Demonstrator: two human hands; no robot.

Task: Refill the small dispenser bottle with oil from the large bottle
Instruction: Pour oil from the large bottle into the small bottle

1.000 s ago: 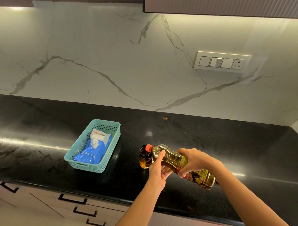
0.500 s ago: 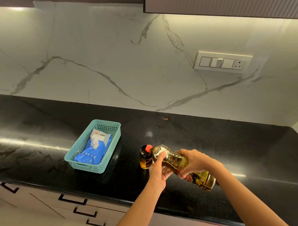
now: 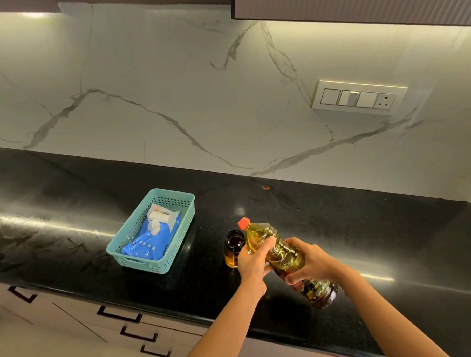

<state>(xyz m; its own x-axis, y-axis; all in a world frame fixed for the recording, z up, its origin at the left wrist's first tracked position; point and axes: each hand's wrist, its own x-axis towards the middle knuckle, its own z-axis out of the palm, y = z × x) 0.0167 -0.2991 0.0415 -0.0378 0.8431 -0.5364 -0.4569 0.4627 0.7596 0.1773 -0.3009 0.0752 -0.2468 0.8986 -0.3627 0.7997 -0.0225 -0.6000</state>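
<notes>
both hands [image 3: 255, 260] [image 3: 306, 262] grip the tilted large bottle [image 3: 282, 254], red neck above the open small bottle [image 3: 234, 248] just left, steadying for pouring.

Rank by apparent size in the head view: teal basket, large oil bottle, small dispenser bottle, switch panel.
1. teal basket
2. large oil bottle and switch panel: they look alike in extent, and the panel is farther away, so I won't rank them.
3. small dispenser bottle, clearly smallest.

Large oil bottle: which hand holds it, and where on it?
Both: the left hand grips the large oil bottle at its shoulder below the neck, the right hand grips its lower body.
</notes>
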